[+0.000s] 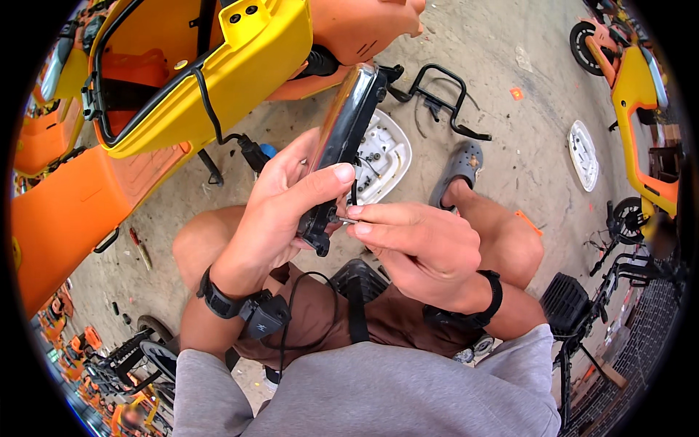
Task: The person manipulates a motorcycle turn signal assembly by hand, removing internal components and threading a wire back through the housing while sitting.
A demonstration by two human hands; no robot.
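Note:
My left hand [275, 200] grips a long lamp unit [358, 120] with a black housing and a shiny clear lens. It is held tilted above my lap, its thumb lying across the black back. A short black cable hangs beside the housing. My right hand [429, 244] pinches a small thin metal pin or screw [346, 220] between thumb and finger, against the housing's near end; its tip is partly hidden. Below the lamp, a white plastic shell [393, 156] on the floor holds several small screws and dark parts.
A yellow and orange scooter body [211, 80] stands close on the left. A bent black tube frame [455, 102] lies ahead, and another white shell [582, 155] lies to the right. A screwdriver [140, 247] rests on the floor at left. More scooters [632, 124] stand around.

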